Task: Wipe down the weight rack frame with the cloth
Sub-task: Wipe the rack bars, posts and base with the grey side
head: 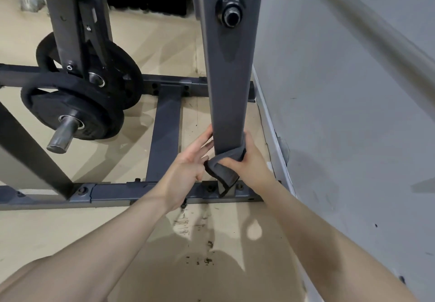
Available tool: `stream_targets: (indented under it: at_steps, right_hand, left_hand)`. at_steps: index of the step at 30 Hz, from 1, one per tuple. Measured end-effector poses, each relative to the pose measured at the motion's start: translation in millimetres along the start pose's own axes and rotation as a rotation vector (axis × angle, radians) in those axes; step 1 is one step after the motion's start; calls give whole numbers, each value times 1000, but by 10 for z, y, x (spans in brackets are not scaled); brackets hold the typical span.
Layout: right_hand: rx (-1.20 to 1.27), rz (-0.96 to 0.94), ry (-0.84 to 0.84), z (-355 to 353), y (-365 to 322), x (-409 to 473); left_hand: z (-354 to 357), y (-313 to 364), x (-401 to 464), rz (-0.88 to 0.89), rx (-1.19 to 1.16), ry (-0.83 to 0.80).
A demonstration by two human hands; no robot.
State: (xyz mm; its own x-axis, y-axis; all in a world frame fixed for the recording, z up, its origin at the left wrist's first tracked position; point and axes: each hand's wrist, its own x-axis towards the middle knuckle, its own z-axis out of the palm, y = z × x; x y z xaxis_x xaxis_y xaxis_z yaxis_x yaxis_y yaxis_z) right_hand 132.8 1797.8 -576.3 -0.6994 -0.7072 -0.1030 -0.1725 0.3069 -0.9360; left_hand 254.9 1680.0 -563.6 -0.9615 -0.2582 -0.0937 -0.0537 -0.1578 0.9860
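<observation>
Low on the rack's right upright, near the floor, both hands are working.

Her right hand (251, 160) is gripping the grey cloth (223, 172) around the upright post (229, 103), whose long axis is running straight up from the hands; her left hand (190, 160) is resting open-fingered against the post's left face, with weight plates (77, 113) hanging on pegs well apart to the left.

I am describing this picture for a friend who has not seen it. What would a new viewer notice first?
First, the two hands low on the grey upright at the centre: the right hand grips a dark cloth against it, and the left hand lies open beside it. Next, the black plates on a steel peg at the left. A grey wall fills the right side.
</observation>
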Motion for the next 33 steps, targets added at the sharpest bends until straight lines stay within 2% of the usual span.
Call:
stream_targets:
  at_steps: [4, 8, 11, 15, 18, 24, 29, 33]
  right_hand:
    - [55, -151, 133, 44, 15, 66]
    - [68, -27, 103, 212, 438, -4]
    - [85, 18, 54, 241, 603, -70]
    - [113, -70, 79, 194, 684, -52]
    - [141, -96, 113, 276, 915, -2]
    - [228, 66, 4, 353, 1509, 52]
    - [252, 35, 126, 433, 1501, 30]
    - [154, 129, 99, 505, 1791, 4]
  left_hand:
    - [-72, -150, 67, 19, -77, 73]
    - [-9, -459, 100, -63, -58, 210]
    - [42, -770, 68, -181, 0, 180]
    - [126, -918, 174, -203, 27, 229]
    - [222, -998, 198, -173, -12, 216]
    - [202, -1154, 235, -91, -63, 205]
    - [277, -1282, 212, -68, -104, 224]
    - [253, -1320, 198, -84, -94, 215]
